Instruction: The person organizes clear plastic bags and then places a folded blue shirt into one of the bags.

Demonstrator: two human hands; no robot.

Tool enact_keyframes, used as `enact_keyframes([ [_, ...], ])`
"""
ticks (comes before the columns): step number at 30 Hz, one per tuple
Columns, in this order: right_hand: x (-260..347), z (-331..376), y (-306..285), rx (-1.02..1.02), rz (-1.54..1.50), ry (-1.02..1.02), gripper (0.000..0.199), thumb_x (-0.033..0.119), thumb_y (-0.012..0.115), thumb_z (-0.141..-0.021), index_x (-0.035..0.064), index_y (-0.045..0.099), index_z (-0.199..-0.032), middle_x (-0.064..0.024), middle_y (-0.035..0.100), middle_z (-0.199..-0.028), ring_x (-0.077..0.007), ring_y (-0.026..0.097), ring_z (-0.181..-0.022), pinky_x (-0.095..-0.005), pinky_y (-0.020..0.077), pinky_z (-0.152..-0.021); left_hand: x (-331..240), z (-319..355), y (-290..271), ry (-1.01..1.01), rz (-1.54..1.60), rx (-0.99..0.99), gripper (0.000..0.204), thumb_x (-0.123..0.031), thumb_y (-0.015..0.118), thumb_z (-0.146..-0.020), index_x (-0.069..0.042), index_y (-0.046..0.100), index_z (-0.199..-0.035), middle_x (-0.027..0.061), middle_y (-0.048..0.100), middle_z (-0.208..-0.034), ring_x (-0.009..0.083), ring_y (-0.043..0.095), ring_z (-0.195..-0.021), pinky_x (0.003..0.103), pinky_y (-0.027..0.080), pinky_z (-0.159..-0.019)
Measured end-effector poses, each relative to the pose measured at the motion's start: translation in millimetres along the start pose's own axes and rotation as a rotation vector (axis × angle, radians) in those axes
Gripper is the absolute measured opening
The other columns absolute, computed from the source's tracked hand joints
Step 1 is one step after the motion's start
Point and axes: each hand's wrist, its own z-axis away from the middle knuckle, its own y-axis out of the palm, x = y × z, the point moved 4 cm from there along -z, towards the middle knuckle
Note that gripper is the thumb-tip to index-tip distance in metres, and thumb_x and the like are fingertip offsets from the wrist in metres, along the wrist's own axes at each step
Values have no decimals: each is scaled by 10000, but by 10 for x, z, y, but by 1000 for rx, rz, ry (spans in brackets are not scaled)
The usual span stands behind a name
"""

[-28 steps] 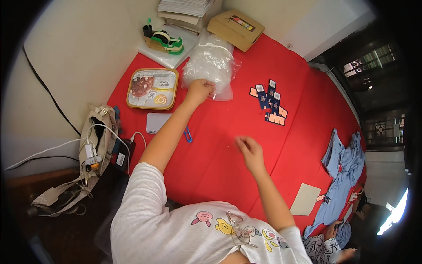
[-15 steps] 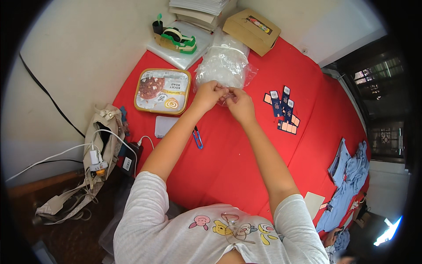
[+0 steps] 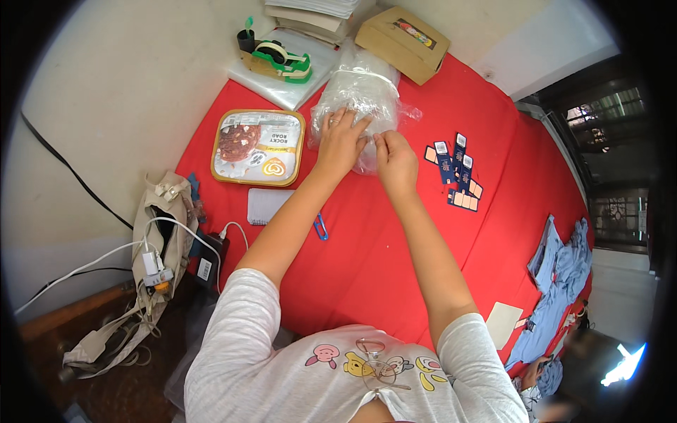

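Observation:
A bundle of clear plastic bags (image 3: 361, 95) lies on the red tablecloth (image 3: 395, 254) at the far middle. My left hand (image 3: 340, 137) rests flat on the bundle's near part, fingers spread. Beside it, my right hand (image 3: 395, 158) pinches the near edge of the plastic between thumb and fingers. Several small dark blue and pink tags (image 3: 455, 173) lie just right of my right hand.
A rectangular ice-cream tub with a printed lid (image 3: 258, 146) sits left of the bundle. Behind it are a green tape dispenser (image 3: 278, 58), stacked papers and a brown cardboard box (image 3: 402, 42). A white notepad (image 3: 266, 206) and blue clip (image 3: 321, 227) lie near. Blue cloth (image 3: 557, 275) lies right; a bag with cables (image 3: 159, 233) hangs left.
My right hand has moved from the middle of the cloth up to the plastic bundle, joining my left hand. The view has shifted closer to the bundle.

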Motion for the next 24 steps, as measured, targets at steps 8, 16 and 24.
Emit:
enact_keyframes([
  [8, 454, 709, -545, 161, -196, -36, 180, 129, 700, -1004, 4, 635, -892, -173, 619, -803, -364, 632, -718, -447, 501, -644, 349, -109, 653, -134, -237, -28, 669, -193, 776, -846, -54, 565, -1465, 157, 584, -1465, 348, 481, -1449, 584, 282, -1215],
  [16, -305, 1873, -1792, 71, -743, 613, 212, 173, 629, -1096, 47, 654, -928, -25, 657, -812, -129, 626, -717, -303, 529, -677, 101, -428, 206, -103, -304, 189, 1016, -298, 915, -716, -195, 451, -1614, 170, 576, -1444, 344, 488, -1419, 555, 293, -1189],
  [24, -555, 2475, -2212, 9, -811, 745, 135, 133, 672, -1057, 56, 669, -946, -40, 696, -960, -130, 669, -860, -313, 577, -714, -761, 382, -452, 239, -123, 98, 587, -87, 808, -788, -156, 694, -1360, 120, 600, -1418, 326, 524, -1395, 547, 311, -1183],
])
